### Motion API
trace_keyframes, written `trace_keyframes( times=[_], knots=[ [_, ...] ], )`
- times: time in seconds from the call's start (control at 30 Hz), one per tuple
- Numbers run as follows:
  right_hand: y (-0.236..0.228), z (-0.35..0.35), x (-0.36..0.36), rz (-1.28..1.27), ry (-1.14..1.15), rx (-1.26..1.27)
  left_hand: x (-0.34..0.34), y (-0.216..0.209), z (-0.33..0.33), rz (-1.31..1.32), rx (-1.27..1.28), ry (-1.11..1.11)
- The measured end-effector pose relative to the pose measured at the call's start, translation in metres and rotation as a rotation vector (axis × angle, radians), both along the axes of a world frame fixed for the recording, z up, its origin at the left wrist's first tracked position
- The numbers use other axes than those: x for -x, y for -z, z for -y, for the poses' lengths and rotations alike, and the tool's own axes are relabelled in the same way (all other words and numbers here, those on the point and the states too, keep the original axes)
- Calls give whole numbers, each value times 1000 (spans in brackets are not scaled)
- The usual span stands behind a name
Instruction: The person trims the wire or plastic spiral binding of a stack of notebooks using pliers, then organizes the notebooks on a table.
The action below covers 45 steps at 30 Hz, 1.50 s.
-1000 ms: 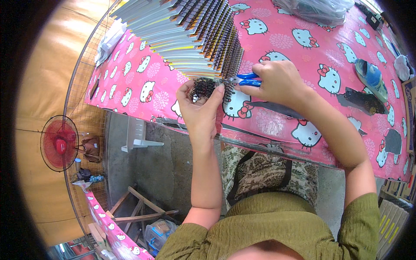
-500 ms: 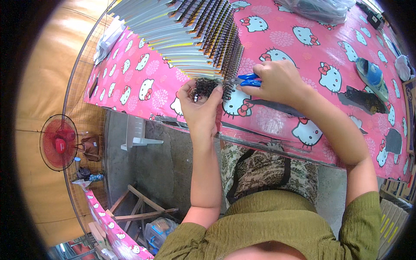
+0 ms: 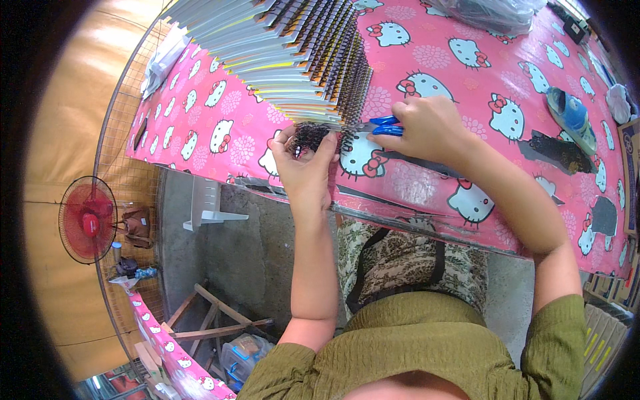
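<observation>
Bright light leaves pale glare on my worktop (image 3: 467,83); the floor (image 3: 263,267) beneath looks dimmer. Edges bend toward my view's black rim, where detail softens.

Left fingers (image 3: 327,145) pinching dark coils (image 3: 311,137), seemingly wire; right fingers (image 3: 408,112) gripping blue-handled pliers (image 3: 385,121)

The left forearm (image 3: 314,260) reaches straight across the bench's near edge (image 3: 400,217), the left grip (image 3: 307,163) curled, thumb (image 3: 327,147) opposite the fingers (image 3: 283,139). The right elbow (image 3: 555,248) bends at that edge; the right forearm (image 3: 503,183) slants leftward, the right grip (image 3: 427,127) folded.
</observation>
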State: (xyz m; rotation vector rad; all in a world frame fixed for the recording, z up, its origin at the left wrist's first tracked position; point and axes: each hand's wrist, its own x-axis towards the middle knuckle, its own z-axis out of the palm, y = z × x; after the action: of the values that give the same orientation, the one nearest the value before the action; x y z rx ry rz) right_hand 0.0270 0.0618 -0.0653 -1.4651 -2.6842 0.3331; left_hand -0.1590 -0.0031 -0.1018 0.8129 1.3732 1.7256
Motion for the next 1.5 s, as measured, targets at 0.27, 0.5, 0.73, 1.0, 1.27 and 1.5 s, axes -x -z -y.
trace_keyframes(
  times=[0.27,0.5,0.73,1.0,1.27,1.5],
  knots=[
    [24,-11,-5,-214,-140,-502,-6,7,1,-24,41,23],
    [11,-2,-6,-14,-54,-103,8,6,5,-13,67,46],
    [24,-11,-10,-101,-142,-471,-3,-4,10,-248,75,87],
    [20,-11,-6,-74,-173,-424,2,8,0,-220,92,62],
    [15,-12,-24,39,-171,-601,4,5,5,-133,89,106],
    [14,-11,-9,-16,-143,-537,-3,3,4,-213,53,102]
  ],
)
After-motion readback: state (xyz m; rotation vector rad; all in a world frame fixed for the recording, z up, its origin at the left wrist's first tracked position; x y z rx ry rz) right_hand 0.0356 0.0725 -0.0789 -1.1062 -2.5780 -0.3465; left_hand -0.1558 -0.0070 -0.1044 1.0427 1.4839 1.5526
